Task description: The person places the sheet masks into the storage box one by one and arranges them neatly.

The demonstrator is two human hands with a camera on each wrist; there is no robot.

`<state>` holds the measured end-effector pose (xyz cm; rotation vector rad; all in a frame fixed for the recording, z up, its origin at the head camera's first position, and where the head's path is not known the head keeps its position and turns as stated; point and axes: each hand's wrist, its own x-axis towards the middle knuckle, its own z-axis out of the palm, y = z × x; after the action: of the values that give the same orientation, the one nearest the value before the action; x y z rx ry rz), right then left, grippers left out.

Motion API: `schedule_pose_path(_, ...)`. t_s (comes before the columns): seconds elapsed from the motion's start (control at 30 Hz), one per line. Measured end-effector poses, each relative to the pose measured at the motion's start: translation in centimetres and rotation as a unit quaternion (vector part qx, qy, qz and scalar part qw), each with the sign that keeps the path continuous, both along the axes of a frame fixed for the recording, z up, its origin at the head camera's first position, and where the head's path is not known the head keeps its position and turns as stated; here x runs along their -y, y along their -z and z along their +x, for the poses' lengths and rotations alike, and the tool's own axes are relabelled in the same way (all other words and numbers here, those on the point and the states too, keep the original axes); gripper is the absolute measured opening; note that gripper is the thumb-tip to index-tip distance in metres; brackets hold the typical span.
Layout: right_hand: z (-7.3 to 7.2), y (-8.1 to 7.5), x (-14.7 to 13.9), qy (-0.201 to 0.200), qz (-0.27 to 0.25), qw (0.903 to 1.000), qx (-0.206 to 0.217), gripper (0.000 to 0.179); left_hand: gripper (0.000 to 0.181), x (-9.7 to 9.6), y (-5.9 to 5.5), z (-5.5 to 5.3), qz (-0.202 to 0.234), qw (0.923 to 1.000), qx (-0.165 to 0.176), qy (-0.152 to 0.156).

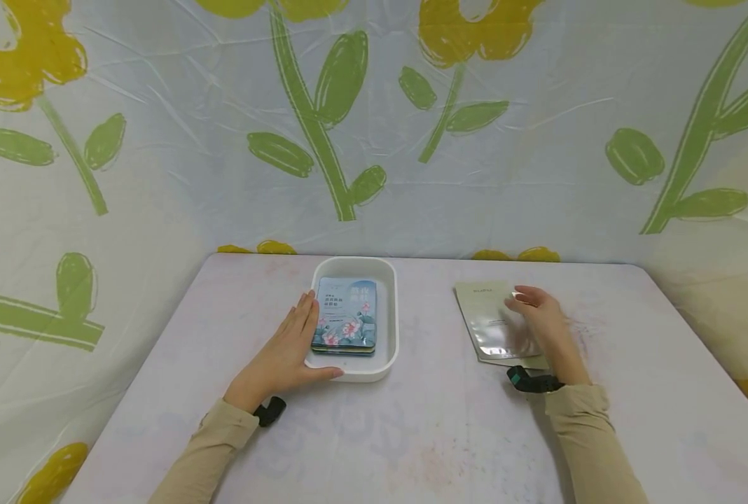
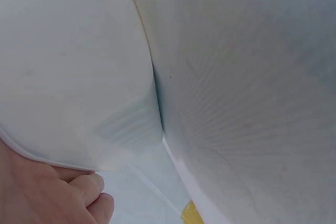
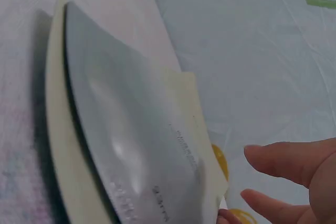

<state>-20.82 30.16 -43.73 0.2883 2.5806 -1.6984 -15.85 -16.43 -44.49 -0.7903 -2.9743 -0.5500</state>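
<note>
My left hand (image 1: pixel 286 350) lies along the left side of a white tray (image 1: pixel 394 315), fingers straight and thumb near its front edge. In the left wrist view the fingers (image 2: pixel 79 198) touch the outside of a white wall. Inside the tray is a stack of blue face-mask-style sachets (image 1: pixel 347 315) printed with pink flowers. Over to the right, my right hand (image 1: pixel 547 322) is beside a silver sachet (image 1: pixel 496 339) lying on pale green sachets (image 1: pixel 470 297). The right wrist view shows the thumb and fingers spread, with one fingertip (image 3: pixel 226 216) at the sachets' edge.
Both stacks are on a pale, faintly patterned tabletop (image 1: pixel 424 420), with table surface between them. A cloth with yellow flowers and green leaves (image 1: pixel 475 196) hangs behind the table and along its sides. Each wrist carries a black camera band (image 1: pixel 534 381).
</note>
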Motion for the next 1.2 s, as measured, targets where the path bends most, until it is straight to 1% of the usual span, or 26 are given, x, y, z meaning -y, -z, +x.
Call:
schedule_pose_path(0.07,-0.2,0.4,0.1,-0.006,0.017,0.9998,0.012,0.071,0.132,0.0,0.0,0.0,0.000,1.0000,0.000,0.000)
schedule_pose_path(0.17,-0.5,1.1,0.4,-0.014,0.072,0.9973,0.003,0.078,0.132,0.0,0.1,-0.1,-0.003,1.0000,0.001,-0.002)
schedule_pose_path(0.27,-0.6,1.6,0.5,-0.019,0.125,0.9919,-0.007,0.083,0.132,0.0,0.1,-0.1,-0.007,1.0000,0.001,-0.004)
schedule_pose_path(0.37,-0.7,1.8,0.7,-0.012,0.150,0.9885,-0.005,0.085,0.132,0.0,0.1,-0.1,-0.009,0.9999,0.002,-0.005)
schedule_pose_path(0.57,-0.5,1.8,1.0,-0.004,0.162,0.9868,0.003,0.084,0.132,-0.1,-0.1,-0.1,-0.008,0.9999,0.004,-0.004)
schedule_pose_path(0.77,-0.4,1.8,1.0,-0.002,0.165,0.9864,-0.002,0.080,0.132,0.0,0.0,-0.1,-0.009,1.0000,-0.001,-0.003)
schedule_pose_path(1.03,-0.2,1.6,1.1,0.005,0.155,0.9879,-0.005,0.076,0.131,0.1,-0.1,-0.3,-0.007,1.0000,-0.006,0.001)
schedule_pose_path(1.13,-0.3,1.5,1.0,0.003,0.154,0.9881,-0.006,0.072,0.131,0.1,-0.2,-0.3,-0.009,0.9999,-0.006,0.002)
schedule_pose_path(1.2,-0.4,1.5,0.9,0.007,0.143,0.9897,-0.002,0.068,0.131,0.1,-0.2,-0.3,-0.011,0.9999,-0.004,0.001)
